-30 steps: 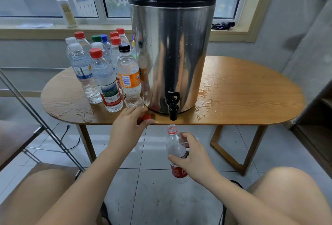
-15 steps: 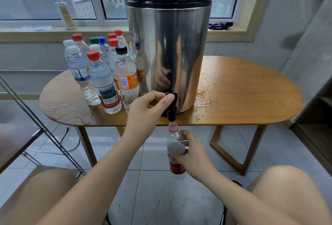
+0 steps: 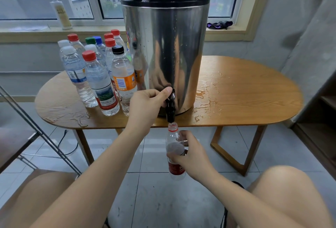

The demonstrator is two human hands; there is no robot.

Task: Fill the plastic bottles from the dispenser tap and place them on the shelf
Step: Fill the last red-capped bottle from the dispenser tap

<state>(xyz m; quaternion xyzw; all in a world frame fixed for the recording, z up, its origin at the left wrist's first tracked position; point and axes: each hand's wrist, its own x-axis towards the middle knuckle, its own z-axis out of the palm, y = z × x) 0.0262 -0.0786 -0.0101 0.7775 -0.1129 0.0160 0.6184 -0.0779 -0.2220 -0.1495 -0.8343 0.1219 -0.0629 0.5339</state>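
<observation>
Head view: left hand grips tap, right hand holds uncapped bottle beneath, contents unclear.

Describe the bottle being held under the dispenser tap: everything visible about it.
The bottle is clear thin plastic, uncapped, with a red neck ring and a red label low on its body. It is held upright in the air in front of and below the table edge, its mouth directly under the black tap spout. The right hand wraps round its middle. Its fill level is hard to tell.
</observation>
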